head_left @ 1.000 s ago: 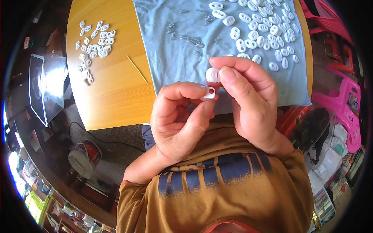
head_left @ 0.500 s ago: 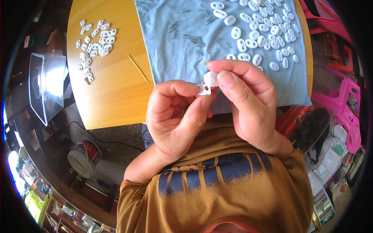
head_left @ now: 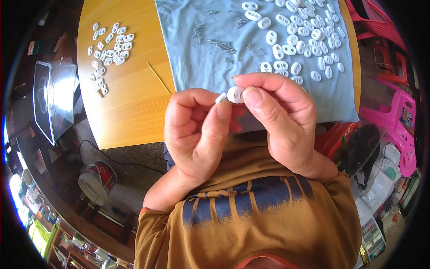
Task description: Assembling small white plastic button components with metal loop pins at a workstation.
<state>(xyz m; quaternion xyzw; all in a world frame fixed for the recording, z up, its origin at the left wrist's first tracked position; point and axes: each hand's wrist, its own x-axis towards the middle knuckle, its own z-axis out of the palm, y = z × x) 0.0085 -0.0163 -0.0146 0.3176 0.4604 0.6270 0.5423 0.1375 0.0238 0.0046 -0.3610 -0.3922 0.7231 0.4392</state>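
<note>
My left hand (head_left: pixel 197 130) and my right hand (head_left: pixel 280 116) meet above the near edge of the wooden table (head_left: pixel 130 103). Between their fingertips is a small white plastic piece (head_left: pixel 233 94); the right thumb and forefinger pinch its oval body while the left thumb presses a smaller white part against its left side. Behind the hands a light blue cloth (head_left: pixel 215 58) covers the table, carrying several white oval pieces (head_left: pixel 304 40) and a scatter of small metal springs (head_left: pixel 221 45).
A pile of small white parts (head_left: pixel 109 51) lies on the bare wood at the far left, with a thin yellow stick (head_left: pixel 158 77) near the cloth edge. A clear plastic container (head_left: pixel 53 98) stands left of the table. Pink plastic chairs (head_left: pixel 394 116) are at the right.
Both hands have lifted the white piece slightly up and away from my body. The left thumb has closed in on the smaller part at its side.
</note>
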